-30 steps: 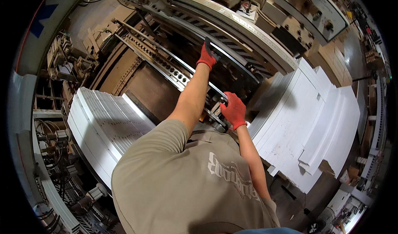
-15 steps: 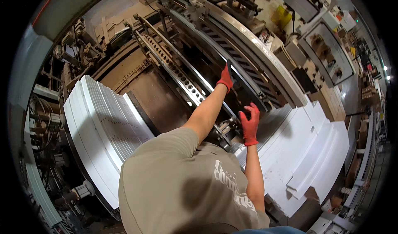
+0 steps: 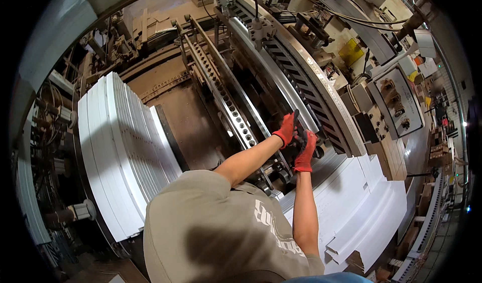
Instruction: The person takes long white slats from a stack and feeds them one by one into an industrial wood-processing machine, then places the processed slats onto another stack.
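Observation:
Both my hands wear red gloves with dark palms and meet over the near end of the machine's bare metal rail. My left hand [image 3: 286, 131] reaches in from the left, its fingers curled together beside the rail [image 3: 303, 115]. Just below it, my right hand [image 3: 306, 155] is closed, fingertips close against the left hand. Whatever lies between the two hands, if anything, is too dark to make out. Close by my right wrist begins a stack of white panels [image 3: 346, 192], its upper sheets stepped unevenly.
Another stack of white panels [image 3: 108, 157] stands at the left. Between the stacks runs a perforated metal bar [image 3: 228, 100] over a brown machine bed [image 3: 193, 127]. A striped guard beam [image 3: 314, 102] borders the rail. A control panel [image 3: 396, 102] stands at the right.
My left hand has come back along the rail toward me, down to the right hand. The right hand's spread fingers have closed in. The view has shifted a little.

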The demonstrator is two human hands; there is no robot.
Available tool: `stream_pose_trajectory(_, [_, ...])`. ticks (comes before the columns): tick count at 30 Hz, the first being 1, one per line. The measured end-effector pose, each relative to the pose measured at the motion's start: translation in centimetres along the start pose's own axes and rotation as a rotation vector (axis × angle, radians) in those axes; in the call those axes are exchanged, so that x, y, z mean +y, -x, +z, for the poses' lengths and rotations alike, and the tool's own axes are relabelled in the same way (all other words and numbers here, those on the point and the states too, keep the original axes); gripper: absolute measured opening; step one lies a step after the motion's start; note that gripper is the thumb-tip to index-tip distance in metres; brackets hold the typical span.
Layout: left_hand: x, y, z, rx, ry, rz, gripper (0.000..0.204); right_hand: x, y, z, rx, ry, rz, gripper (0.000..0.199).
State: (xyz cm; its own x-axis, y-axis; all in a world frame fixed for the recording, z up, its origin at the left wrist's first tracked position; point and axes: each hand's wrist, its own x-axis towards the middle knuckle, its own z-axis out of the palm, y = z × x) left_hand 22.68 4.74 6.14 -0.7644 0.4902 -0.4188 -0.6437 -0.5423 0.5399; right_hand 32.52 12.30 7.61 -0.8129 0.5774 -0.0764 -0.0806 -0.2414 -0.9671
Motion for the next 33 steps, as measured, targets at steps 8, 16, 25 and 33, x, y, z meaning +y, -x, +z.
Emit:
stream_pose_trajectory(8, [2.5,5.7,0.4,0.509,-0.206,0.035,0.074,-5.9,11.4,2.8,-0.347,0.02,0.135,0.025])
stream_pose_trajectory(16, [4.8,15.3,-5.0,0.726,-0.344,0.71,0.039,-4.4,12.4,1.2,-0.485,1.002,-0.528,0.048])
stream_pose_trajectory(25, [5.4,26.2,-15.7,1.133,-0.739,0.721,0.043,-1.5,10.0,-1.9,-0.619,1.473,-0.315,0.052])
stream_pose_trajectory(33, [1.5,29.4,-27.9,1.499,-0.802,0.122,0.05,-1.3,9.5,1.4,-0.653,1.328,-0.297,0.034])
